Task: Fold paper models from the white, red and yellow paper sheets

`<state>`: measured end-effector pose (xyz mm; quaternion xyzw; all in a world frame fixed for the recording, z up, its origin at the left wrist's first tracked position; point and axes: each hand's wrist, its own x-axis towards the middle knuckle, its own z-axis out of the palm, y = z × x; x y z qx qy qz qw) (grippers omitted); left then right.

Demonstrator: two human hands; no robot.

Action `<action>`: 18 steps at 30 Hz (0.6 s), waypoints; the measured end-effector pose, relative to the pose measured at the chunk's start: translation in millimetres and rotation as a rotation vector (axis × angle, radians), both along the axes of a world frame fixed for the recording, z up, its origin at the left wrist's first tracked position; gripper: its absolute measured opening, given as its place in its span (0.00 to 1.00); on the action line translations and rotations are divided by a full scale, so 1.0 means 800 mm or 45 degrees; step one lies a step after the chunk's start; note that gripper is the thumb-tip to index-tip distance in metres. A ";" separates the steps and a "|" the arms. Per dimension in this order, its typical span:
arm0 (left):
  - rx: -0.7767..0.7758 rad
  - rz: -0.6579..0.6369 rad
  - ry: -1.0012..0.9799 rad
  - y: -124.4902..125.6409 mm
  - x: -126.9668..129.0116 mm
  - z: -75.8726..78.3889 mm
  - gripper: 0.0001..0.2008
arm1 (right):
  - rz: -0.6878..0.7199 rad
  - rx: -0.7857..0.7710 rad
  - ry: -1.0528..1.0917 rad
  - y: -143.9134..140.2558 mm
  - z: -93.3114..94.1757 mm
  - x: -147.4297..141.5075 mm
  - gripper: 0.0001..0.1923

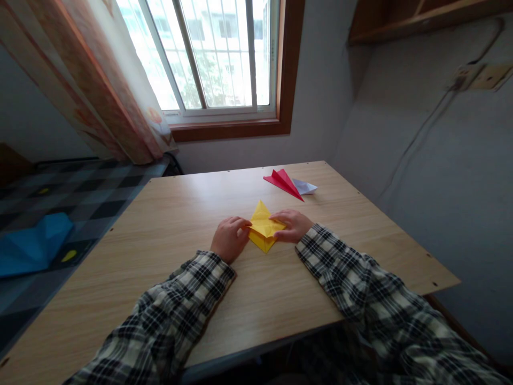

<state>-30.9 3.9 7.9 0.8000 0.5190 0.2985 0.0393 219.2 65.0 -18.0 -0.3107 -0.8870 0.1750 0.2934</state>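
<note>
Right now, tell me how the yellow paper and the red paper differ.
The yellow paper lies under both hands, left hand and right hand pressing it; the red paper lies untouched farther back. The yellow paper is a broad kite shape; the red paper is a narrow dart. Both are folded and rest on the table.

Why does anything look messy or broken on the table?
Nothing looks broken or spilled. The left hand and right hand press on a folded yellow paper lying flat on the table. A red paper plane and a white folded paper lie neatly at the far edge.
</note>
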 end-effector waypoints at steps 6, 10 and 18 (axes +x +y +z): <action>-0.025 0.018 -0.052 0.001 0.000 -0.002 0.08 | -0.062 0.002 -0.009 -0.005 0.002 -0.002 0.20; -0.054 0.063 -0.064 0.000 0.003 -0.003 0.09 | -0.223 0.037 -0.090 -0.009 0.005 -0.010 0.10; -0.119 0.120 -0.051 0.002 0.004 -0.007 0.08 | -0.432 0.125 -0.273 -0.013 0.008 -0.022 0.11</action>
